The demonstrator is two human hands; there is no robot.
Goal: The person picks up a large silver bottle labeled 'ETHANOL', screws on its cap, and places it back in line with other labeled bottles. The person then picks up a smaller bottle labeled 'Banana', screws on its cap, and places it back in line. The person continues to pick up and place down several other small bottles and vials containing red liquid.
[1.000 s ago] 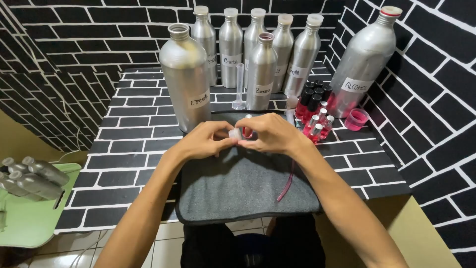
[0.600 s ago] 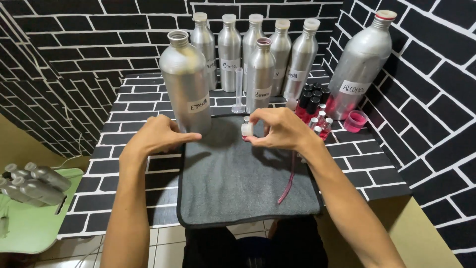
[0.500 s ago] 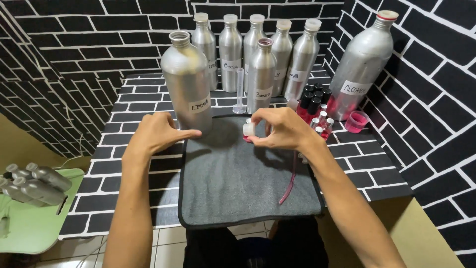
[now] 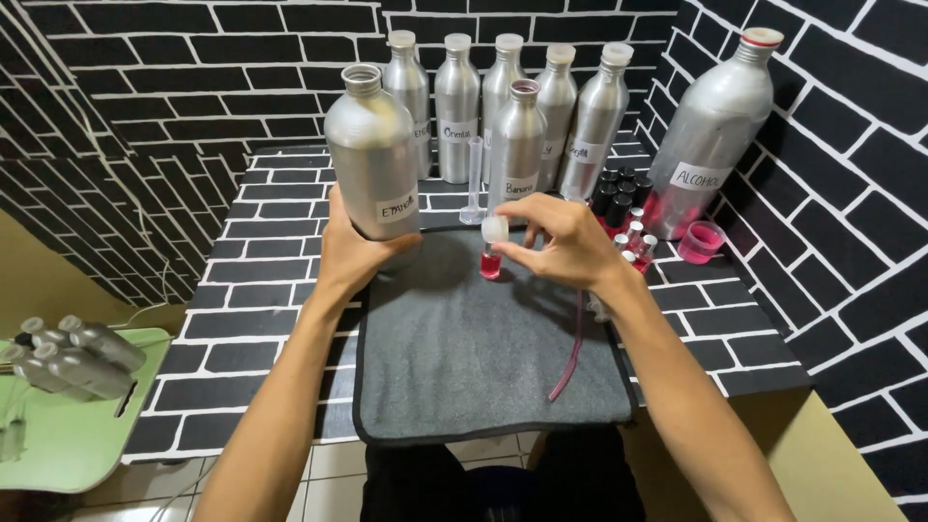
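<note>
Standing at far right, a big capped aluminium bottle [image 4: 710,135] w/ white label is seen against the brick-pattern wall. An open-necked aluminium bottle [image 4: 372,155] is gripped low by the left hand [image 4: 350,253], fingers wrapped round its base, at the back-left edge of the grey mat [image 4: 483,358]. Five capped bottles [image 4: 503,101] are lined up behind. A small vial of red liquid [image 4: 491,261] is set on the mat's back edge; right hand [image 4: 561,242] is poised just above it, fingertips pinched narrow on a white cap [image 4: 495,228]. A pink tube [image 4: 570,358] is laid on the mat's right side.
</note>
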